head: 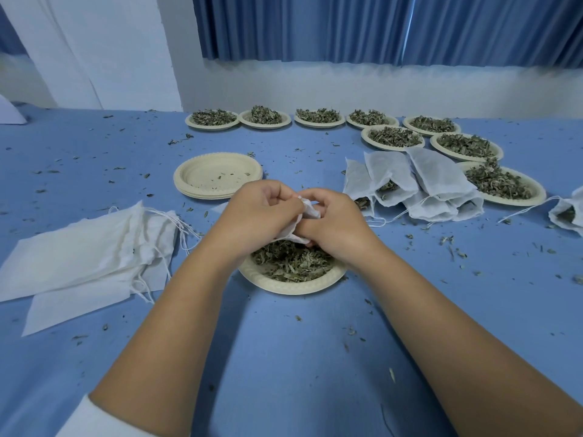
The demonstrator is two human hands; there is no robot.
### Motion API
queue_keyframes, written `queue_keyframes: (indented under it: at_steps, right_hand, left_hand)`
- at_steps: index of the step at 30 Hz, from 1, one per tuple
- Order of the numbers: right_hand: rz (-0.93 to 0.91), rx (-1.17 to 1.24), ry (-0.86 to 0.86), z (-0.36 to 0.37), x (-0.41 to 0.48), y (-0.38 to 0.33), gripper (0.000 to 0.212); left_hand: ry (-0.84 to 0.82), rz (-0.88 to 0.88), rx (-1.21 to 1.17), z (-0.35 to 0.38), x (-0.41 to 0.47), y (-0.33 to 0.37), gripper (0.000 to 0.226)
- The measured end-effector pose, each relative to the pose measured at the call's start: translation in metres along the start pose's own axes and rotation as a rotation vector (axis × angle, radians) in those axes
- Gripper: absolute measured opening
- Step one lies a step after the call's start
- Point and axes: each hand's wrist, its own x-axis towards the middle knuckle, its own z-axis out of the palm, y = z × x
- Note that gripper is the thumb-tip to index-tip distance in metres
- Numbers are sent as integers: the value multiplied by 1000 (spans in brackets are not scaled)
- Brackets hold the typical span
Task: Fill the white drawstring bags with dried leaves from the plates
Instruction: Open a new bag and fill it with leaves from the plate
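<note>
Left hand (258,211), right hand (336,223) pinch one white bag (310,212); nine leaf plates (291,287); one empty stack (217,175)

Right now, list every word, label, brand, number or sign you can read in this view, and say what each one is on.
None: nothing readable shows in this view.
The held white bag, empty bags, filled bags, plates, blue table cover and curtain all look plain, with no print, label or number.
</note>
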Motion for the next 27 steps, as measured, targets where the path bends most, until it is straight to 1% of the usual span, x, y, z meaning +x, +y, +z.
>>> queue_keyframes:
  at_steps: [4,6,8,10,11,13,15,17,18,19,20,22,23,25,27]
  right_hand:
    - [-12,-64,95,5,3,5,17]
    - [-31,-122,113,5,5,6,15]
    - [-54,-155,103,5,5,5,17]
    - [-85,-116,47,3,4,2,22]
    - [-80,-51,0,1,4,1,23]
    - [-18,96,-79,-3,4,-3,26]
    - [34,82,-66,-8,5,-6,28]
    - [3,-22,15,-12,6,-7,16]
    - [-26,-92,54,-13,6,-7,14]
    - [-58,-200,80,-14,6,-6,15]
    - [-89,-358,80,-15,5,-5,18]
    - [-116,-713,21,-15,2,-3,28]
    - [-118,-833,-9,-13,0,-3,35]
    - [-105,-905,-74,-8,-3,-2,46]
    - [-85,-863,-161,-4,-6,-2,49]
  left_hand:
    - [-85,-10,-8,3,-3,3,9]
    - [-110,-11,-22,5,-4,4,11]
    - [-95,-6,-25,6,-4,4,11]
    - [-11,-3,-43,5,-2,3,12]
    - [51,0,-48,4,0,2,14]
    - [193,19,-9,0,5,-1,18]
    - [309,37,51,-6,8,-5,20]
    - [373,44,28,-10,9,-6,20]
    - [394,45,5,-12,9,-6,21]
    - [406,39,-23,-13,8,-5,21]
    - [410,31,-52,-14,8,-5,21]
    - [406,20,-70,-14,8,-4,21]
    - [405,25,-52,-14,8,-4,20]
    - [403,41,-15,-13,8,-6,18]
    - [408,55,-4,-12,8,-7,17]
